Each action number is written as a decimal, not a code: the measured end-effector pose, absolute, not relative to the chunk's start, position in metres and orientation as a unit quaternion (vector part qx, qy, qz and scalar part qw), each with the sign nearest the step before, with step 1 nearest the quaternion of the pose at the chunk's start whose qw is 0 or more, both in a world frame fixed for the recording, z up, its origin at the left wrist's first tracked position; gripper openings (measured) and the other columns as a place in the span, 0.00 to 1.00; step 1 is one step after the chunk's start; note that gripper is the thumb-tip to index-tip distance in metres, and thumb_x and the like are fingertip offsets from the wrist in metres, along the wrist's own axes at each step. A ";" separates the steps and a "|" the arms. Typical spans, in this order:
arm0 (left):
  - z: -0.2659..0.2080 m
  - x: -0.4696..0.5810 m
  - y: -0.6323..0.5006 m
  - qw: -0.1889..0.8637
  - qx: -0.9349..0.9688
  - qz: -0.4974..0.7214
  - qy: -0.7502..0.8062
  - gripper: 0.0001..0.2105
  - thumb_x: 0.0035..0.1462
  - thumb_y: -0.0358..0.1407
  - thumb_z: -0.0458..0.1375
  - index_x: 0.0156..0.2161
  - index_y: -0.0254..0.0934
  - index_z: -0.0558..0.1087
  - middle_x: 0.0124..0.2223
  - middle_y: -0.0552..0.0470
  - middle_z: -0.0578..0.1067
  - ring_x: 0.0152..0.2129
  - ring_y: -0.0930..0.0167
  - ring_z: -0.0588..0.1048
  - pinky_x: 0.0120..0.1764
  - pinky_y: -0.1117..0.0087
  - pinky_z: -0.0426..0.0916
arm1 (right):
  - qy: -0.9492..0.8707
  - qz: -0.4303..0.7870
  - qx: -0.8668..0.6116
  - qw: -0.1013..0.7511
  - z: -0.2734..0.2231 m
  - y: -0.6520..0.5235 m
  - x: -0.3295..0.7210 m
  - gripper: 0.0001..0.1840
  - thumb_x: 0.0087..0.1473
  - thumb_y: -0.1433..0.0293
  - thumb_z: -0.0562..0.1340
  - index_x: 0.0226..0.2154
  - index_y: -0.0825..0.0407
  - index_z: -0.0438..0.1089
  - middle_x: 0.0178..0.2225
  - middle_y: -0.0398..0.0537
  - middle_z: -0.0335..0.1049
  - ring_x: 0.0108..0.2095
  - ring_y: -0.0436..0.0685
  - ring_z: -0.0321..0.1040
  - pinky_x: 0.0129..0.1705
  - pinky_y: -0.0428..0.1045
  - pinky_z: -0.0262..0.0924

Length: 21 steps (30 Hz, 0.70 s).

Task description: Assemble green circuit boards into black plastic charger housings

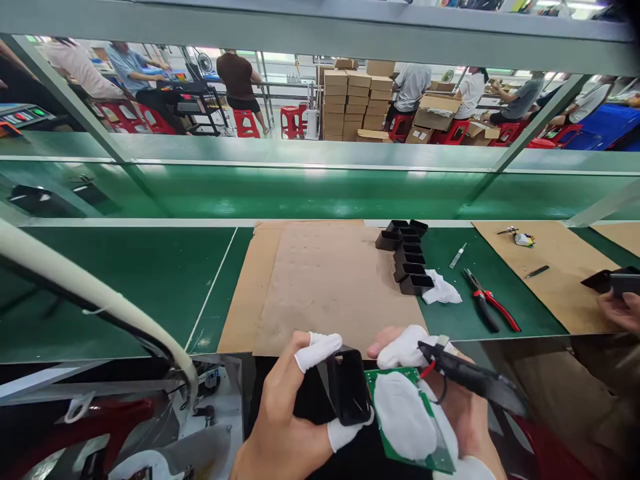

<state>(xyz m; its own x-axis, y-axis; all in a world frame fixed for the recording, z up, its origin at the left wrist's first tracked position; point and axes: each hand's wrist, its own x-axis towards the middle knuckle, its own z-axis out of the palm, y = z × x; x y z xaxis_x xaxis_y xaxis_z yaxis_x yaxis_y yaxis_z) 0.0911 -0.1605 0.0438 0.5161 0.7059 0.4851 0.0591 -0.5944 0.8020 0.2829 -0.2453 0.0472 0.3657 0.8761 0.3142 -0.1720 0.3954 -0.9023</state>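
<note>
My left hand (293, 413), with white finger cots on some fingers, pinches a small black plastic case (349, 389) by its sides, its hollow facing me. Close to its right, my right hand (467, 417), also with white coverings on its fingers, grips a green circuit board (393, 445). A large white rounded patch covers the board's middle; I cannot tell what it is. A dark elongated piece (475, 377) with a short red wire lies across the right hand above the board. Case and board are very near each other; whether they touch is unclear.
Black cases (410, 253) stand clustered on cardboard (325, 287), beside a crumpled white cloth (443, 288). Red-handled pliers (490, 301) and a small tube (457, 256) lie rightward. A co-worker's hand (623, 308) holds a dark part at right. A pale hose (100, 287) arches at left.
</note>
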 end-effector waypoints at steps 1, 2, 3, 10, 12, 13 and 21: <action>0.044 0.092 -0.160 0.382 0.787 0.425 0.233 0.33 0.53 0.30 0.74 0.63 0.43 0.72 0.51 0.47 0.74 0.44 0.65 0.80 0.45 0.66 0.80 | -0.432 0.367 -0.403 0.718 0.050 -0.246 0.281 0.28 0.45 0.55 0.81 0.47 0.43 0.79 0.40 0.55 0.80 0.45 0.75 0.80 0.44 0.66 0.79; 0.045 0.093 -0.160 0.384 0.789 0.424 0.225 0.33 0.53 0.29 0.74 0.63 0.42 0.72 0.51 0.47 0.74 0.44 0.66 0.80 0.45 0.67 0.80 | -0.434 0.369 -0.397 0.720 0.052 -0.247 0.280 0.30 0.43 0.56 0.82 0.48 0.43 0.79 0.42 0.56 0.80 0.46 0.74 0.79 0.44 0.65 0.79; 0.047 0.094 -0.160 0.387 0.790 0.423 0.218 0.33 0.53 0.29 0.73 0.63 0.42 0.72 0.51 0.47 0.74 0.44 0.66 0.80 0.45 0.67 0.80 | -0.440 0.369 -0.390 0.719 0.054 -0.248 0.280 0.31 0.42 0.57 0.82 0.50 0.43 0.79 0.43 0.56 0.81 0.47 0.73 0.79 0.44 0.64 0.79; 0.052 0.100 -0.159 0.380 0.797 0.429 0.190 0.33 0.54 0.27 0.73 0.64 0.41 0.72 0.50 0.47 0.75 0.44 0.67 0.79 0.45 0.69 0.79 | -0.492 0.390 -0.402 0.666 0.065 -0.244 0.290 0.29 0.42 0.63 0.82 0.49 0.43 0.81 0.46 0.57 0.81 0.42 0.71 0.80 0.43 0.64 0.79; 0.052 0.101 -0.159 0.375 0.799 0.430 0.188 0.33 0.53 0.27 0.73 0.64 0.41 0.72 0.50 0.47 0.75 0.44 0.67 0.79 0.45 0.69 0.79 | -0.492 0.385 -0.409 0.665 0.065 -0.244 0.291 0.29 0.42 0.63 0.82 0.49 0.43 0.82 0.44 0.56 0.81 0.41 0.71 0.80 0.42 0.65 0.79; 0.052 0.101 -0.158 0.374 0.800 0.431 0.187 0.33 0.53 0.27 0.72 0.64 0.41 0.72 0.50 0.47 0.75 0.44 0.67 0.79 0.45 0.70 0.79 | -0.495 0.378 -0.409 0.667 0.065 -0.244 0.292 0.29 0.42 0.63 0.82 0.49 0.42 0.82 0.43 0.56 0.81 0.41 0.71 0.80 0.42 0.64 0.79; 0.052 0.101 -0.157 0.386 0.793 0.432 0.186 0.33 0.54 0.28 0.73 0.64 0.41 0.72 0.50 0.47 0.75 0.44 0.67 0.80 0.46 0.70 0.79 | -0.531 0.356 -0.424 0.642 0.065 -0.243 0.290 0.32 0.44 0.69 0.80 0.54 0.40 0.81 0.45 0.55 0.81 0.42 0.70 0.79 0.41 0.63 0.77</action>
<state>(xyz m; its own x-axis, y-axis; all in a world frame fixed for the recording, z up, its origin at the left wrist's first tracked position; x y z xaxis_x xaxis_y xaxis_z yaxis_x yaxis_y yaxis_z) 0.1013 -0.1568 0.0523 0.5573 0.6293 0.5416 -0.0377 -0.6324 0.7737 0.2901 -0.2430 0.0655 0.1825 0.9067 0.3802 -0.0070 0.3879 -0.9217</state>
